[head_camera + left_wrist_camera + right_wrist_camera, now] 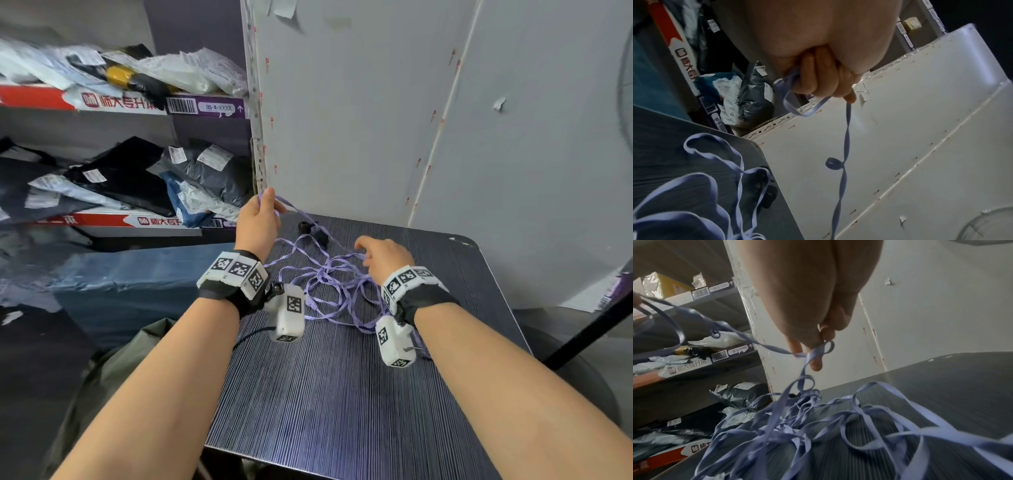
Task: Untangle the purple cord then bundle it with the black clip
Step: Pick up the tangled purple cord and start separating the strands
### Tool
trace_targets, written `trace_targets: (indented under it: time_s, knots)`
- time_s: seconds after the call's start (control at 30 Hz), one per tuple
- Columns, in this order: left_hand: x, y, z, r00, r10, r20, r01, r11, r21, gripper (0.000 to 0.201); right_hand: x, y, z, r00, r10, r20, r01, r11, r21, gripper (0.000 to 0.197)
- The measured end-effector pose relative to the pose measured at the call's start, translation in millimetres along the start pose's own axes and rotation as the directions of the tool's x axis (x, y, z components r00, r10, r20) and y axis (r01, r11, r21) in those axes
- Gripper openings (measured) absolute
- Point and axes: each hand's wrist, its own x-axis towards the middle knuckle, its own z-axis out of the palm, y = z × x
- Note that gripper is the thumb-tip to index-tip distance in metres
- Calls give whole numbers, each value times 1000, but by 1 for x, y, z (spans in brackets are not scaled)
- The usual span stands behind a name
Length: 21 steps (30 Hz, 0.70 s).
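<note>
Forearms: nearest the head camera, both reach forward over the striped tabletop, each with a tagged wristband.
Left hand: the left hand is raised over the far-left corner of the tabletop, fingers curled around a small loop of the purple cord.
Right hand: the right hand sits lower, just above the heap; thumb and fingers pinch a short bend of the cord.
Cord between hands: one strand runs from the left hand down and rightward to the right hand, carrying a small closed curl partway along; it looks like a loose twist, not a knot, though the view is dim.
Heap: the rest of the cord lies in loose tangled loops on the tabletop, below and toward the body from the right hand.
Black clip: the black clip lies at the far edge, between the hands and just past the strand, untouched.
Key relation: slack lies on the right hand's side, so feeding out should fall to it.
</note>
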Motion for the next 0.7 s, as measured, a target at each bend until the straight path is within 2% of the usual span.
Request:
trace_targets:
  time_s: [0.03,0.1,0.2,0.27,0.33,0.4,0.53,0.7]
  knots:
    - [-1,0,0,1000,6,15,-6,1000,-6,41,2,-2,-4,998,-10,54,12,999,-30,41]
    - [-2,3,1,999,11,48,-9,1000,-25,41,6,-6,-12,998,-5,60,9,998,-63,35]
    - [-2,10,2,999,13,41,-11,999,-49,42,11,-13,-17,1000,28,-2,-28,999,21,19]
    - [-1,14,3,999,19,41,-16,997,-74,42,14,-18,-17,1000,-8,22,6,995,102,9]
    - [-2,19,4,999,25,45,-22,998,-63,41,13,-25,-19,994,-70,88,53,982,183,36]
    - [-4,21,4,999,25,46,-22,998,-56,41,11,-29,-20,996,-64,56,46,961,273,58]
    - [-4,26,-2,999,47,-15,-47,999,-28,41,10,-29,-30,1000,3,4,-5,860,510,68]
    - [-4,43,-4,991,115,-75,-115,993,5,41,7,-32,-52,996,43,-83,22,752,659,38]
